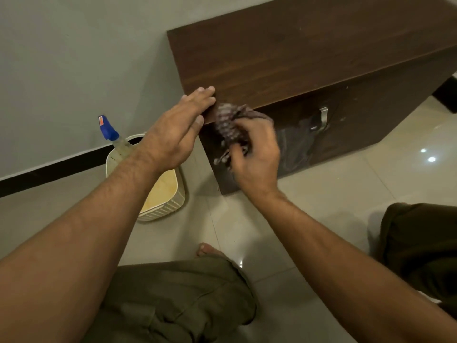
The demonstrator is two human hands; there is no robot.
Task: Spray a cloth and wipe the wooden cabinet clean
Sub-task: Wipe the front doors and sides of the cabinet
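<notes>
A low dark wooden cabinet (309,58) stands against the grey wall, with a metal handle (322,117) on its front. My left hand (178,129) lies flat with fingers apart on the cabinet's near left corner. My right hand (257,152) grips a dark patterned cloth (228,122) and presses it against the top front edge beside that corner. A spray bottle with a blue nozzle (107,128) stands in a cream basket at the left, partly hidden by my left forearm.
The cream slatted basket (163,209) sits on the pale tiled floor (321,194) left of the cabinet. My knees in olive trousers (178,300) and a bare foot (210,251) are below. A black skirting strip runs along the wall.
</notes>
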